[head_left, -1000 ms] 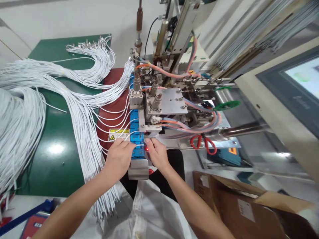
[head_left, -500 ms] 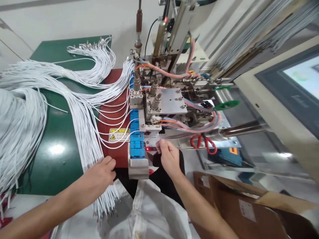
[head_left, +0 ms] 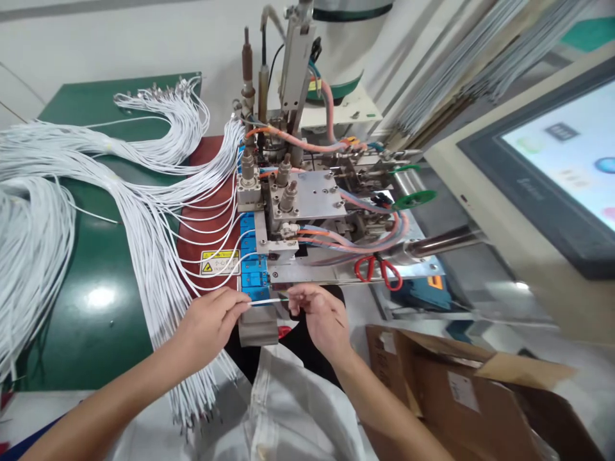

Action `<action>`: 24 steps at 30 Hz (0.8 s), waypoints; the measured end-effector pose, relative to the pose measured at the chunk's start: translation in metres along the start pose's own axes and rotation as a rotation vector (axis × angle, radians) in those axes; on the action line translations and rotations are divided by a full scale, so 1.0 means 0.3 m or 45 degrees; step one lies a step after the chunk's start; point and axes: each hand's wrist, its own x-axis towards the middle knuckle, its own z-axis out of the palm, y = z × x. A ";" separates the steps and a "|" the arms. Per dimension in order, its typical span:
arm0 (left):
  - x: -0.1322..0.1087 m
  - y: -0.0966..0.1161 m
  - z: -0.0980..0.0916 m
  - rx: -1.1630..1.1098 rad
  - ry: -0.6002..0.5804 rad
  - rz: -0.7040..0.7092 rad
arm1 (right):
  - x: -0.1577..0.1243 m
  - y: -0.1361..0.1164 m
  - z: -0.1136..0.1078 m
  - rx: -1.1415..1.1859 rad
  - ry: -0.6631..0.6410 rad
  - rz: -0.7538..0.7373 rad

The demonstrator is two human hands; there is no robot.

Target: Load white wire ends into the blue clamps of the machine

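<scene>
In front of the blue blocks (head_left: 254, 280): one wire (head_left: 266, 301) held out.
Left hand (head_left: 211, 317), earlier at the bundle (head_left: 152, 269), now pinches the wire, apparently singling out one strand; right hand (head_left: 327, 320) curls at its tip, grip unclear.

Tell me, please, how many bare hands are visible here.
2: the left hand pinches a white cable beside the row of blue blocks; the right hand is at that cable's tip. No others show.

left hand (head_left: 209, 318) pinches white cable (head_left: 264, 301), right hand (head_left: 324, 318) at its tip, both near machine's blue blocks (head_left: 253, 280).
</scene>
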 end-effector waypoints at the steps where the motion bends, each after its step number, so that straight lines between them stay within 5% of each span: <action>1: 0.004 0.003 0.014 -0.015 0.031 0.006 | -0.003 -0.008 0.001 -0.039 -0.008 -0.016; 7: 0.039 0.058 0.098 -0.259 0.284 0.023 | 0.014 -0.070 0.028 -0.366 -0.070 -0.125; 11: 0.056 0.082 0.113 -0.439 0.417 -0.080 | 0.013 -0.075 0.060 -0.205 0.129 -0.048; 24: 0.048 0.078 0.138 -0.639 0.358 -0.285 | 0.013 -0.050 0.108 -0.469 0.142 -0.154</action>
